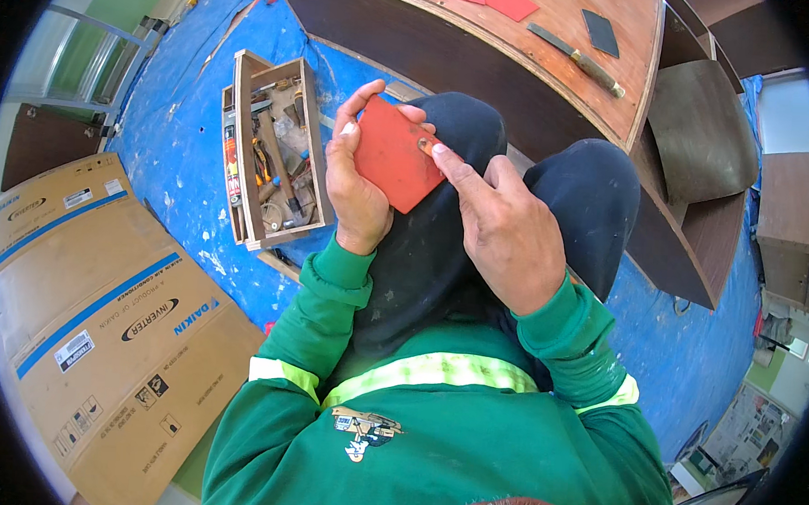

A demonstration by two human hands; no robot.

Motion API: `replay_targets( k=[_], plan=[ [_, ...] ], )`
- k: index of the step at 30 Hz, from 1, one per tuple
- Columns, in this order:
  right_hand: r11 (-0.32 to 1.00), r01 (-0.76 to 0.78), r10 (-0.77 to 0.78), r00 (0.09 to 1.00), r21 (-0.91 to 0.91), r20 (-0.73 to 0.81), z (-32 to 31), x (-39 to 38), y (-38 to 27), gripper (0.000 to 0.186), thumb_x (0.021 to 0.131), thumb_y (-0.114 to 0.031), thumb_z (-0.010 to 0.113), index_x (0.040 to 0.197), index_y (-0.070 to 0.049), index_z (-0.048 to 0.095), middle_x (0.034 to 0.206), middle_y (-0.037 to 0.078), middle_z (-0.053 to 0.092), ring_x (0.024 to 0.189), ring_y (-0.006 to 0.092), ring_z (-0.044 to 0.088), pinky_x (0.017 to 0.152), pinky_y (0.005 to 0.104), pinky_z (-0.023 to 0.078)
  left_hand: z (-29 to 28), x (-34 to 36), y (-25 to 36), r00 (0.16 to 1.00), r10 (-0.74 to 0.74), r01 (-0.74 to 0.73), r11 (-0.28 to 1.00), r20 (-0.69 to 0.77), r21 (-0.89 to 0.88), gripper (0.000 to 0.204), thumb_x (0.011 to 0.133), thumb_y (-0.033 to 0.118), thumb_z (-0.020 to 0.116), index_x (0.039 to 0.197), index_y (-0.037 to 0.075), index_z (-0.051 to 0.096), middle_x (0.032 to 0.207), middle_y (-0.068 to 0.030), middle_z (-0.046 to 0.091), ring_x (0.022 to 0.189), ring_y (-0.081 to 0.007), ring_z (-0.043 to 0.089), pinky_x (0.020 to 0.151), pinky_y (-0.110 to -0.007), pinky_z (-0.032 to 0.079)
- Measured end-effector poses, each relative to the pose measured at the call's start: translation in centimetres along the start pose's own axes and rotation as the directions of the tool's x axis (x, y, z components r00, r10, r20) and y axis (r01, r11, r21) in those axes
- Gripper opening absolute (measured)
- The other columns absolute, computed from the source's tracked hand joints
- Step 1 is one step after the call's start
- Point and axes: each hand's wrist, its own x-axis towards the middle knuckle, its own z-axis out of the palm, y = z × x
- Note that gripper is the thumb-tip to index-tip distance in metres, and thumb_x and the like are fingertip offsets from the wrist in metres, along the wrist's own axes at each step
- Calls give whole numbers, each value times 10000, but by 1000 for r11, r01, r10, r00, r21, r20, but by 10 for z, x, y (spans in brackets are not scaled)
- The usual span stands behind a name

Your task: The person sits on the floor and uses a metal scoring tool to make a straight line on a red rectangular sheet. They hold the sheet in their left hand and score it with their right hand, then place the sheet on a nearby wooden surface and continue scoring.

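Note:
My left hand (353, 190) grips a flat red square piece (384, 160) with a small round hole near its upper right edge. The index finger of my right hand (502, 226) presses beside that hole; the other fingers are curled, and whatever they may hold is hidden. Both hands are over my dark-trousered knees. On the wooden worktop (613, 117) above them lie two red sheets (504, 3), a wood-handled blade (590, 68) and a small dark rectangular plate (599, 32).
A wooden toolbox (250, 231) with several tools sits left on the blue floor sheet (174, 112). Flattened cardboard (123, 393) lies at the lower left. The cabinet's dark side (370, 36) runs ahead of my knees, with a curved panel (704, 131) and a wooden box (785, 227) at the right.

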Motion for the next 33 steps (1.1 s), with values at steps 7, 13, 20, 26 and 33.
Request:
replay_targets(
  k=[7, 13, 20, 26, 33],
  plan=[
    [999, 9, -9, 1000, -43, 6, -8, -13, 3, 510, 1046, -71, 705, 1544, -178, 704, 992, 170, 596, 785, 378, 741, 703, 490, 638, 4, 0, -1, 1000, 27, -27, 1000, -1, 11, 675, 1119, 415, 427, 1649, 2, 486, 1259, -241, 773, 1112, -360, 774, 1035, -512, 634],
    [995, -79, 84, 993, -61, 87, -19, -29, 3, 494, 1052, -84, 708, 1536, -185, 713, 990, 173, 596, 787, 389, 738, 704, 501, 637, 3, -5, -5, 999, 44, -46, 997, 28, 69, 605, 1163, 391, 382, 1610, 3, 506, 1255, -218, 766, 1122, -309, 760, 1029, -459, 623],
    [996, -57, 60, 997, -63, 38, -16, -20, 4, 495, 1065, -99, 705, 1546, -217, 719, 983, 179, 608, 797, 379, 747, 700, 510, 636, -1, 1, -6, 998, 9, -11, 999, 54, 48, 580, 1161, 377, 368, 1566, -1, 539, 1269, -211, 767, 1118, -291, 755, 1020, -443, 619],
    [997, -18, 19, 1000, -70, 8, -10, -12, 4, 502, 1062, -95, 700, 1549, -217, 711, 987, 176, 603, 800, 378, 751, 709, 506, 640, 0, -1, -7, 998, -4, 2, 1000, 64, 20, 566, 1166, 364, 357, 1561, 6, 545, 1261, -208, 763, 1108, -300, 757, 1016, -453, 619],
    [997, -18, 18, 1000, -70, -6, -7, -14, 6, 492, 1062, -92, 696, 1539, -208, 713, 984, 178, 604, 795, 388, 750, 710, 514, 643, -1, -2, -9, 997, 11, -15, 999, 81, 38, 570, 1170, 362, 342, 1573, 8, 538, 1261, -209, 761, 1107, -296, 759, 1026, -449, 612]
  ],
)
